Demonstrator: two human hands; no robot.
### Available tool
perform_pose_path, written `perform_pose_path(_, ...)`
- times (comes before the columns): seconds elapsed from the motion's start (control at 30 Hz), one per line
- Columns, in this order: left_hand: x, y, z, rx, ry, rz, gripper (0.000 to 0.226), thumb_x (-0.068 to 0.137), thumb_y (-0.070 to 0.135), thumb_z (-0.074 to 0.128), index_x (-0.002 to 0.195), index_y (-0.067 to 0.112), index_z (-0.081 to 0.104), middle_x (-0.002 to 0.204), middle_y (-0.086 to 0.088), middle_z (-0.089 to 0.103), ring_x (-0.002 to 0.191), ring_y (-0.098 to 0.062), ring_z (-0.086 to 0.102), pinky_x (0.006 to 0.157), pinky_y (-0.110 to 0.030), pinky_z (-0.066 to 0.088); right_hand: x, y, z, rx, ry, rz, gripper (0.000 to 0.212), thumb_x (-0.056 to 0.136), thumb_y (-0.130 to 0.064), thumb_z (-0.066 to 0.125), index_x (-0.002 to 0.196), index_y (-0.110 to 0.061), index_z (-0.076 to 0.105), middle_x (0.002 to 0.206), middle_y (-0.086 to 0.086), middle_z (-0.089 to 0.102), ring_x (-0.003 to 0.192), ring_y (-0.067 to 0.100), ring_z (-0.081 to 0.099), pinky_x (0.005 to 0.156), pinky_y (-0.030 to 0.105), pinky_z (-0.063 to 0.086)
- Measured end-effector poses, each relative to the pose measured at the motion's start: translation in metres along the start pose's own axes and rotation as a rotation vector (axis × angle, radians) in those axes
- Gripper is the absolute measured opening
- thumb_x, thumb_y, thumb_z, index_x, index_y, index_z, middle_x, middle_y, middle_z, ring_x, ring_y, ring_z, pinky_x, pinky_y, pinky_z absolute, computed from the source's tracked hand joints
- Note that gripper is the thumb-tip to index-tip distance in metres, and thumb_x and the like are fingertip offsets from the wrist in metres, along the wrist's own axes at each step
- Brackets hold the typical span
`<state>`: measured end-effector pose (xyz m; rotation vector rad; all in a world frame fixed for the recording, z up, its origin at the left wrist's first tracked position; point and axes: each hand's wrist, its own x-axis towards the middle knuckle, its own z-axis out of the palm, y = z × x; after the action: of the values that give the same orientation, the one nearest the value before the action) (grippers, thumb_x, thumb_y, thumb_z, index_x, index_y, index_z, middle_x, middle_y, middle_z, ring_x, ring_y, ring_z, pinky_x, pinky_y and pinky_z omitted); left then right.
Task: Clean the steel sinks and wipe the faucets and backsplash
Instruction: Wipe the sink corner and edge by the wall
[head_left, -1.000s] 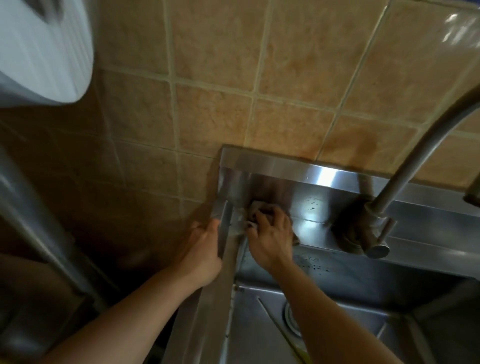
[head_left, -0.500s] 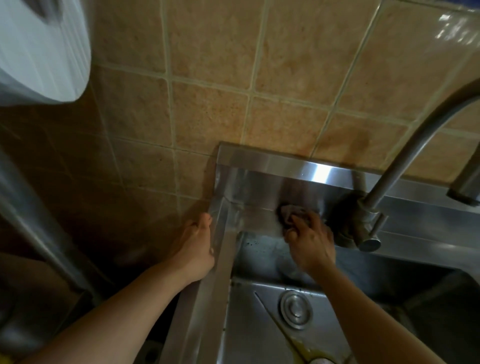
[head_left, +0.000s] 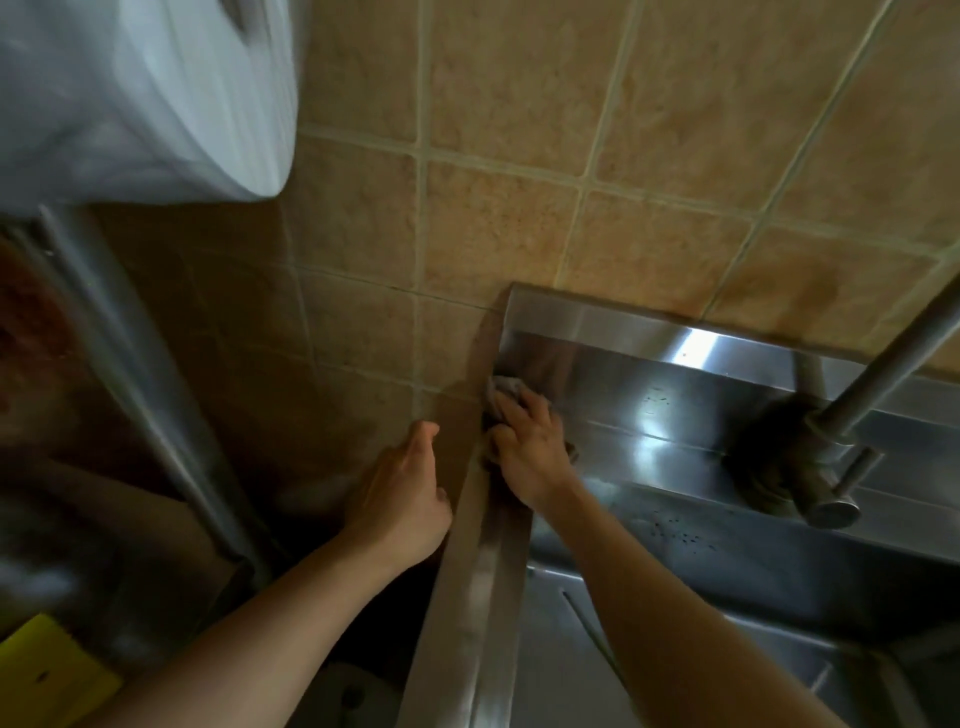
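Right hand (head_left: 530, 447) pressing crumpled grey cloth (head_left: 503, 388) into steel backsplash (head_left: 623, 364) corner, 9 o'clock of faucet (head_left: 821, 447), fingers curled over it. Left hand (head_left: 402, 499) bracing sink rim (head_left: 483, 561), fingers together. Cloth soft, light, probably damp; bunching under palm gives best hold.

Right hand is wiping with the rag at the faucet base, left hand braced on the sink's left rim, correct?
Not quite. In the head view the right hand presses the rag into the backsplash's left corner, well away from the faucet base. The left hand does rest at the sink's left rim.
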<state>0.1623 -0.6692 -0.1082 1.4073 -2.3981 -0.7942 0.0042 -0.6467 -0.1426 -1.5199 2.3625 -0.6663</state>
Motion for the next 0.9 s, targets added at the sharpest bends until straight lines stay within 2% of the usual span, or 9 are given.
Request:
perform_pose_path(0.1, -0.003, -0.007, -0.003, 0.013, -0.017, 0.007, 0.062, 0.091, 0.016, 0.056, 0.144, 0.024, 0.025, 0.139, -0.002, 0.046, 0.126, -0.020, 0.045, 0.099, -0.032, 0.042, 0.012, -0.013, -0.006, -0.042, -0.038, -0.033, 0.046, 0.099, -0.026, 0.033, 0.145, -0.023, 0.039, 0.156, 0.003, 0.019, 0.144, 0.025, 0.009, 0.115, 0.033, 0.005)
perform_pose_path(0.17, -0.008, -0.009, -0.005, -0.002, -0.013, 0.005, 0.061, 0.091, 0.015, 0.055, 0.144, 0.023, 0.026, 0.140, -0.002, 0.045, 0.127, -0.020, 0.045, 0.100, -0.031, 0.040, 0.006, -0.013, -0.002, -0.039, -0.030, -0.007, 0.048, 0.096, -0.034, 0.030, 0.141, -0.027, 0.044, 0.155, 0.001, 0.018, 0.143, 0.027, 0.009, 0.116, 0.033, 0.005)
perform_pose_path(0.23, -0.013, -0.010, -0.007, -0.017, -0.006, -0.013, 0.060, 0.092, 0.015, 0.054, 0.144, 0.024, 0.026, 0.140, -0.002, 0.044, 0.128, -0.020, 0.044, 0.101, -0.031, 0.039, -0.017, -0.016, 0.006, -0.041, 0.025, -0.067, 0.063, 0.085, -0.044, 0.018, 0.136, -0.028, 0.051, 0.153, 0.000, 0.023, 0.142, 0.026, 0.011, 0.114, 0.028, 0.003)
perform_pose_path(0.37, -0.015, -0.011, -0.018, -0.041, 0.035, -0.018, 0.055, 0.090, 0.012, 0.052, 0.141, 0.021, 0.032, 0.137, -0.003, 0.049, 0.125, -0.022, 0.048, 0.101, -0.035, 0.041, -0.105, -0.029, 0.017, 0.068, 0.094, -0.212, 0.052, 0.083, -0.039, 0.029, 0.124, -0.031, 0.061, 0.144, -0.003, 0.036, 0.131, 0.025, 0.028, 0.110, 0.033, 0.023)
perform_pose_path(0.47, -0.013, -0.008, -0.023, -0.068, 0.071, -0.011, 0.052, 0.090, 0.008, 0.052, 0.138, 0.019, 0.036, 0.134, -0.005, 0.053, 0.120, -0.022, 0.053, 0.099, -0.038, 0.044, -0.144, -0.030, 0.019, 0.119, 0.088, -0.248, 0.048, 0.085, -0.035, 0.037, 0.130, -0.036, 0.054, 0.146, -0.006, 0.034, 0.130, 0.020, 0.030, 0.107, 0.034, 0.029)
perform_pose_path(0.57, -0.010, -0.005, -0.022, -0.069, 0.058, -0.016, 0.052, 0.091, 0.009, 0.051, 0.139, 0.021, 0.034, 0.136, -0.004, 0.051, 0.122, -0.020, 0.052, 0.100, -0.038, 0.044, -0.110, -0.019, 0.011, 0.079, 0.094, -0.250, 0.055, 0.086, -0.037, 0.031, 0.139, -0.037, 0.045, 0.148, -0.003, 0.034, 0.134, 0.023, 0.029, 0.110, 0.034, 0.026)
perform_pose_path(0.7, -0.012, -0.001, -0.011, -0.033, 0.043, -0.030, 0.053, 0.093, 0.012, 0.049, 0.141, 0.025, 0.031, 0.137, -0.001, 0.049, 0.123, -0.019, 0.050, 0.096, -0.034, 0.046, -0.021, -0.006, -0.003, -0.075, -0.044, -0.008, 0.058, 0.090, -0.042, 0.022, 0.148, -0.039, 0.026, 0.158, -0.003, 0.012, 0.144, 0.026, 0.009, 0.118, 0.041, 0.013)
perform_pose_path(0.8, -0.014, 0.001, -0.003, -0.020, 0.028, -0.037, 0.054, 0.094, 0.011, 0.048, 0.142, 0.025, 0.029, 0.137, -0.002, 0.049, 0.122, -0.019, 0.050, 0.096, -0.034, 0.045, 0.004, -0.004, -0.007, -0.119, -0.072, 0.046, 0.051, 0.099, -0.035, 0.032, 0.149, -0.035, 0.023, 0.158, 0.003, 0.009, 0.143, 0.029, 0.010, 0.118, 0.040, 0.010)
perform_pose_path(0.9, -0.017, 0.001, 0.003, -0.005, 0.000, -0.052, 0.055, 0.093, 0.008, 0.047, 0.142, 0.023, 0.029, 0.138, -0.003, 0.048, 0.124, -0.020, 0.048, 0.098, -0.034, 0.043, -0.011, -0.002, 0.001, -0.093, -0.049, 0.007, 0.053, 0.096, -0.039, 0.025, 0.149, -0.035, 0.025, 0.159, 0.001, 0.010, 0.145, 0.027, 0.005, 0.118, 0.038, 0.006)
